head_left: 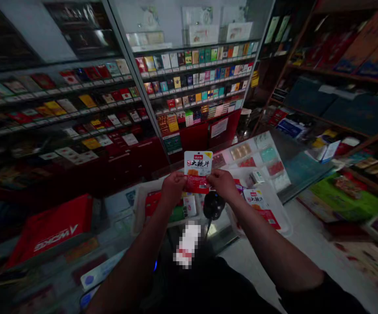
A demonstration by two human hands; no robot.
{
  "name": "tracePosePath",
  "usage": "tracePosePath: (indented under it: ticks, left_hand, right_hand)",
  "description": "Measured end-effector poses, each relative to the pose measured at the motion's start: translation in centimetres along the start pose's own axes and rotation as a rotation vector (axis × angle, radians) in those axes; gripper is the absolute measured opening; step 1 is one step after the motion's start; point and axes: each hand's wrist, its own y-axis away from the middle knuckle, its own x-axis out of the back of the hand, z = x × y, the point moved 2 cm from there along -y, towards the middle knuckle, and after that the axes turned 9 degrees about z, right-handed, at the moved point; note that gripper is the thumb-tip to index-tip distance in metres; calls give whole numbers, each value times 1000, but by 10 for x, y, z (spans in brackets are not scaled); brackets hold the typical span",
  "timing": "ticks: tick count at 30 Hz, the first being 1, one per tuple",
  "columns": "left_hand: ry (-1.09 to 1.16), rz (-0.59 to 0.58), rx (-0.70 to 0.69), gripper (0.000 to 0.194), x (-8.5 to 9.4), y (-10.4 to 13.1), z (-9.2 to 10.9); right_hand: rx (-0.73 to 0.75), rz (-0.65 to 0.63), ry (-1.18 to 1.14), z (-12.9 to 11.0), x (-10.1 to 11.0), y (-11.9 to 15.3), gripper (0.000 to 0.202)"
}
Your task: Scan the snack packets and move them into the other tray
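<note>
A white and red snack packet (198, 172) is held upright between both hands, its printed face towards me. My left hand (173, 187) pinches its lower left edge, and my right hand (222, 185) pinches its lower right edge. Beneath the left hand is a white tray (138, 209) holding red and green packs. To the right, partly behind my right forearm, another white tray (286, 220) holds a similar white and red packet (257, 201). A round black object (213, 205) is between the trays.
A glass counter (117, 209) runs below the hands, with a red box (54, 231) at left. Shelves of small boxes (195, 56) stand behind it. A floor area with a green box (342, 192) lies at right, beside more shelving (346, 117).
</note>
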Motion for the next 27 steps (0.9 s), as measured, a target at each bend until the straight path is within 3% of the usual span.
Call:
tracePosePath:
  ticks: [5,11,22,27]
  left_hand:
    - [40,-17,1,19,-34,-5,8]
    - [26,-29,1,16,-64,-13,-3]
    - [-36,-121,-68,19,-92,-29,-30]
    - [-62,-153,-25,18,-98,-32,-43]
  right_hand:
    - [-9,54,-5,9,21,-12,19]
    - [37,53,60,31,37,-26,26]
    - [85,54,130,61,53,-34,29]
    - [102,31,162,75,53,-34,31]
